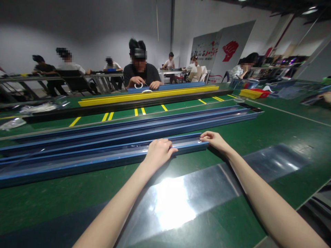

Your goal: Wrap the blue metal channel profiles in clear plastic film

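Note:
A long blue plastic channel (100,159) lies on the green table, its trough facing up. My left hand (160,150) is closed over it near its right end, with the fingers inside the trough and the thumb along the near rim. At the channel's right tip, my right hand (211,138) has its fingers pinched together. Something shiny shows by those fingertips, too small to make out. Under my forearms a clear, glossy plastic sheet (207,179) lies flat, reflecting the ceiling light.
More blue channels (181,125) run parallel just beyond, with a dark flat object (249,107) at their right end. Farther off are black and yellow strips (155,96) and a yellow tray (249,93). A person (141,74) sits across, handling a white ring (138,85).

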`<state>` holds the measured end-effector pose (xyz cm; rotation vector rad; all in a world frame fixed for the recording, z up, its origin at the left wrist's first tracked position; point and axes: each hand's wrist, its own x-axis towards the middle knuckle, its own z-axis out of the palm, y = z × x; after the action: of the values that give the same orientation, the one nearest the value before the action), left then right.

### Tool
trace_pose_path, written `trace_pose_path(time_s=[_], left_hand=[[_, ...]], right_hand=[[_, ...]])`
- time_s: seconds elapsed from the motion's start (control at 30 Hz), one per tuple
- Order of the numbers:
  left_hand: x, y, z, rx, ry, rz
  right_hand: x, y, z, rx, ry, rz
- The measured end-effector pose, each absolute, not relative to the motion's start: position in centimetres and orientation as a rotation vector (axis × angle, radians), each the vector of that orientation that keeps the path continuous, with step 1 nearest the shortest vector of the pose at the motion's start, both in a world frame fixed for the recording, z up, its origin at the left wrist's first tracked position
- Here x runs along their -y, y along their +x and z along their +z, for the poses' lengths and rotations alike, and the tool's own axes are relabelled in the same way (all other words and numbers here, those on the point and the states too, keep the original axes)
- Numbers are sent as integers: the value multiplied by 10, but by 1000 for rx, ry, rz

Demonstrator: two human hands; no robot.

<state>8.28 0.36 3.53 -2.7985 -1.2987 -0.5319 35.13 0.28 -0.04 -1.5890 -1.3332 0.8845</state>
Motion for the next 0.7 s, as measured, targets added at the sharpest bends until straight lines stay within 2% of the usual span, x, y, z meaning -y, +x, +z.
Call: trace_pose_path(time_s=[0.7], left_hand=[[-3,83,37,1330,-2791,-486]], right_hand=[[-4,358,-3,1364,-1569,889]])
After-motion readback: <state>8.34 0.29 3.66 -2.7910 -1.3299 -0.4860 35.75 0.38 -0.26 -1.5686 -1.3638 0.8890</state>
